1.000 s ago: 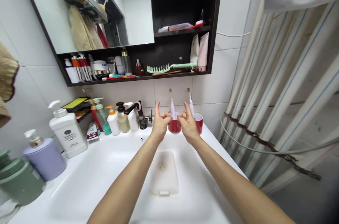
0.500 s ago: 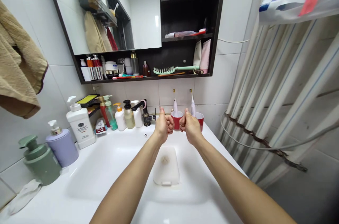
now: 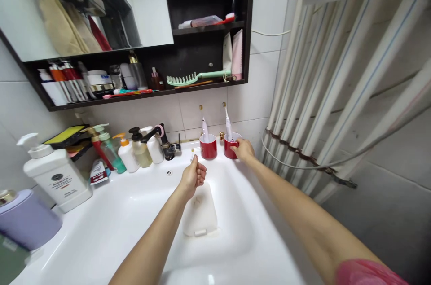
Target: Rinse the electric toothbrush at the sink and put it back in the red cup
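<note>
Against my right hand (image 3: 245, 150) stands a red cup (image 3: 229, 152); I cannot tell whether I grip it. My empty left hand (image 3: 193, 176) hangs loosely curled, the basin (image 3: 124, 206) beneath it.

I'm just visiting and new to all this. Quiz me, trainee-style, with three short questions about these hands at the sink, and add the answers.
1. Which hand touches the right-hand red cup?
2. True or false: the green hairbrush lies on the cabinet's lowest shelf.
3. Where is the left hand?
A. On the tap
B. Over the sink
C. Against the mirror

Key:
1. The right hand
2. True
3. B
</note>
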A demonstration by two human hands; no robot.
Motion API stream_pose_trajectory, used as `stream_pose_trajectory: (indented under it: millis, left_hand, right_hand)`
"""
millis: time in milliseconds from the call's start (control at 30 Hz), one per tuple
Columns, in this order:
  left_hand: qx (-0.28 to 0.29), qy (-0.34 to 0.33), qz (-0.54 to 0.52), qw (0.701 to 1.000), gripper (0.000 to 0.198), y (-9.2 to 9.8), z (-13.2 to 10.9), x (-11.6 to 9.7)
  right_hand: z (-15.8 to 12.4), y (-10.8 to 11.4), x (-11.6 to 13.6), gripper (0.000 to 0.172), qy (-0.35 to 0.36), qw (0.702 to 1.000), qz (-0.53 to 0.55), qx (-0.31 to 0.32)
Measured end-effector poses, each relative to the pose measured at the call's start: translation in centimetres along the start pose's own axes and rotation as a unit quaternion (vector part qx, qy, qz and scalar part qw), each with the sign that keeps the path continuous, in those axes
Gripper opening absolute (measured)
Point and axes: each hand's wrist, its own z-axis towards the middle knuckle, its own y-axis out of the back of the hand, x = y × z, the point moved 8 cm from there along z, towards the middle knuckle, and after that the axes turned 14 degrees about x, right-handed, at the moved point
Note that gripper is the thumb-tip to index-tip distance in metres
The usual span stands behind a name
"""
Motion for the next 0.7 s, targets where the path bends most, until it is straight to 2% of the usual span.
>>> stream_pose_trajectory:
  millis: [133,333,433,500,567,633,700]
  left_hand:
    - [-0.013,-0.024,0.053,0.998,0.033,0.2,0.2,-0.4]
    - [-0.064,-0.082,0.166,0.981,0.027,-1.1,0.5,-2.9]
    - [-0.071,-0.116,0.207,0.969,0.040,-2.2,1.0,-3.9]
    - [-0.057,-0.114,0.217,0.968,0.047,-2.7,1.5,-3.9]
    - [-0.044,-0.087,0.220,0.971,0.039,-2.6,1.9,-3.2]
    - [-0.061,-0.065,0.215,0.972,0.024,-1.7,1.9,-2.5]
    - [-0.084,-0.061,0.209,0.972,0.018,-0.8,1.6,-2.1]
  right_hand:
    - [-1.6,-0.2,-0.7,0.022,0.012,0.998,-0.059,0.023]
    - [-7.5,-0.7,0.2,0.019,0.075,0.990,-0.092,0.073]
    - [-10.4,-2.7,1.6,0.021,0.124,0.981,-0.097,0.113]
    - [-11.6,-4.4,2.4,0.023,0.145,0.975,-0.099,0.139]
    - [-12.2,-6.2,2.7,0.023,0.151,0.970,-0.101,0.160]
    - [-12.5,-7.8,2.6,0.025,0.150,0.967,-0.102,0.176]
    - [-12.5,-9.0,2.3,0.026,0.146,0.965,-0.103,0.190]
